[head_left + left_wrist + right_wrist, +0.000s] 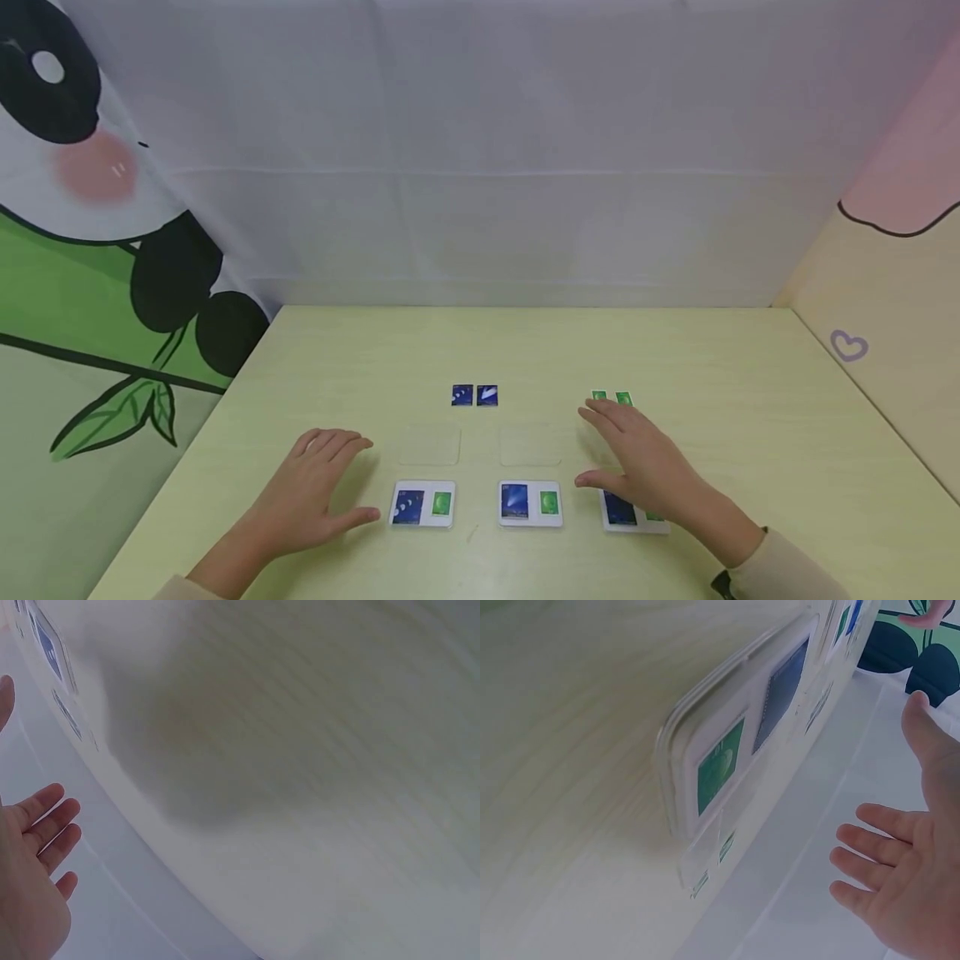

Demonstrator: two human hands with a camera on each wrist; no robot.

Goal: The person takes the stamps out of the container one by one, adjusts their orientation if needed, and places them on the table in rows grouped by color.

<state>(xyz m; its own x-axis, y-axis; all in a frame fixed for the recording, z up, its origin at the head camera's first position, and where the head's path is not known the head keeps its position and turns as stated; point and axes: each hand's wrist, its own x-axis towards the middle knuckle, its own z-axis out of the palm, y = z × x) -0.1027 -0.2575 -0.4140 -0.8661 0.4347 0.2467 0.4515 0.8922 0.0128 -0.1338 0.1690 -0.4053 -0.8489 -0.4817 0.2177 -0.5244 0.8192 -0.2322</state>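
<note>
My left hand (pixel 315 493) hovers over the table left of a white card (pixel 431 519) with a blue picture and a green one. Its fingers are extended and hold nothing. A similar white card (pixel 530 522) lies in the middle. My right hand (pixel 651 467) is held above the third white card (pixel 619 510), partly covering it, fingers extended and thumb apart. In the right wrist view this card (pixel 754 742) looks thick, with rounded corners. Two small green pieces (pixel 624 398) lie just beyond the right fingertips, one partly covered.
Two small dark-blue picture pieces (pixel 475 395) lie side by side farther back. Between them and the cards are a faint clear square (pixel 429 447) and another clear square (pixel 530 447). The pale table (pixel 360 350) meets a white cloth backdrop (pixel 480 233) and printed side walls.
</note>
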